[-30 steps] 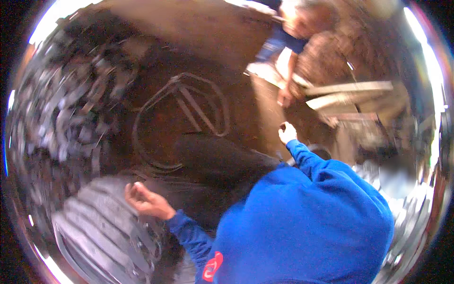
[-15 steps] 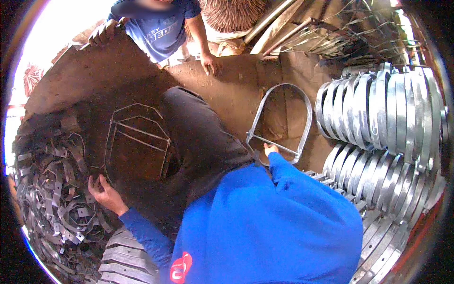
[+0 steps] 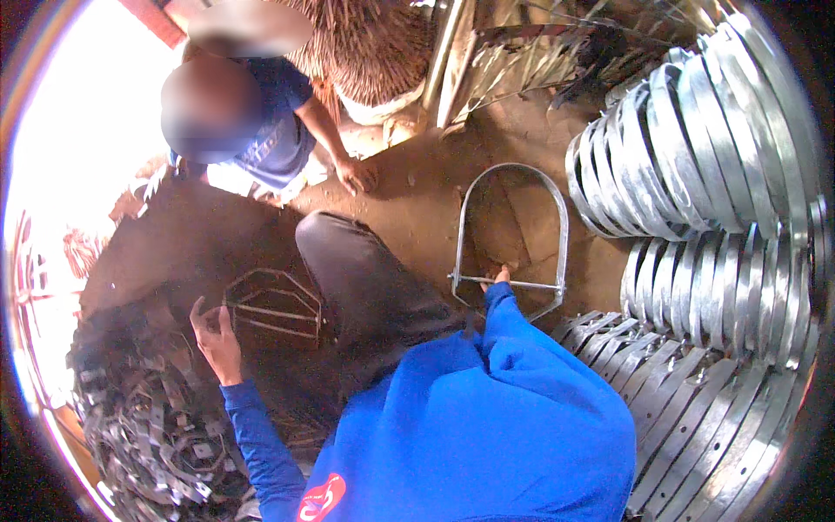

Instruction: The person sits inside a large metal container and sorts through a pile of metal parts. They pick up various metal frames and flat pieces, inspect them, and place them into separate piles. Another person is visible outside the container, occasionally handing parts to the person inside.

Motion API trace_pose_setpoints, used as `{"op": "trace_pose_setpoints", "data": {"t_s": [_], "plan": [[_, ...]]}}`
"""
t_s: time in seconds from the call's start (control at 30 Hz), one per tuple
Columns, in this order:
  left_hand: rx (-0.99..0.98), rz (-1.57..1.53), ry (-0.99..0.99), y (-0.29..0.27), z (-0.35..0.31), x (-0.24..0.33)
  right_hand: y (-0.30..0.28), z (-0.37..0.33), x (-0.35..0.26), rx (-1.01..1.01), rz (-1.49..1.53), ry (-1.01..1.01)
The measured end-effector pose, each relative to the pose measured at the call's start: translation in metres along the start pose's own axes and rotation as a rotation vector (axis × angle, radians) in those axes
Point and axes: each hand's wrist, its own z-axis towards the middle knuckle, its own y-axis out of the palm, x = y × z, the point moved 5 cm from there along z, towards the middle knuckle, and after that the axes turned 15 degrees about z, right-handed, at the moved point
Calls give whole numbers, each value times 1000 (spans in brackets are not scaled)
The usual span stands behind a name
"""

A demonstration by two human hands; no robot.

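A galvanized clevis hanger [image 3: 564, 222], a rounded metal strap with a straight bolt across it, stands out beyond my knee. My right hand [image 3: 497, 278] grips it at the cross bolt, with the fingers partly hidden. My left hand [image 3: 217, 341] is raised with the fingers apart and nothing visible in them. It is beside a second, darker angular metal frame [image 3: 320, 317] with two bars across, which lies on the dark ground left of my leg. Below that hand is a heap of loose bent metal straps [image 3: 165, 435].
Stacked galvanized hangers [image 3: 696, 148] line the right side, with a row of straps [image 3: 687, 409] nearer me. Across from me a person in a blue shirt [image 3: 278, 152] rests a hand on the brown sheet [image 3: 409, 187]. A bundle of sticks [image 3: 370, 52] stands behind.
The whole view has shifted and turned. My left hand has risen from beside the strap heap to beside the dark frame. The hanger in my right hand now stands straighter.
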Motion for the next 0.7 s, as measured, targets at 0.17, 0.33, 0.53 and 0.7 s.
{"op": "trace_pose_setpoints", "data": {"t_s": [0.17, 0.33, 0.53, 0.7], "plan": [[-8, -31, 223, 2, 26, 86, 1, -4, -23, 83, -212, 55], [-504, -193, 686, 97, -65, 255, 13, -55, -50, 57, -477, -158], [-1353, -406, 27, 342, -180, 372, 9, -95, -87, -197, 275, 168], [-889, -178, 136, 408, -184, 390, 41, -192, -79, -370, 60, 174]]}}
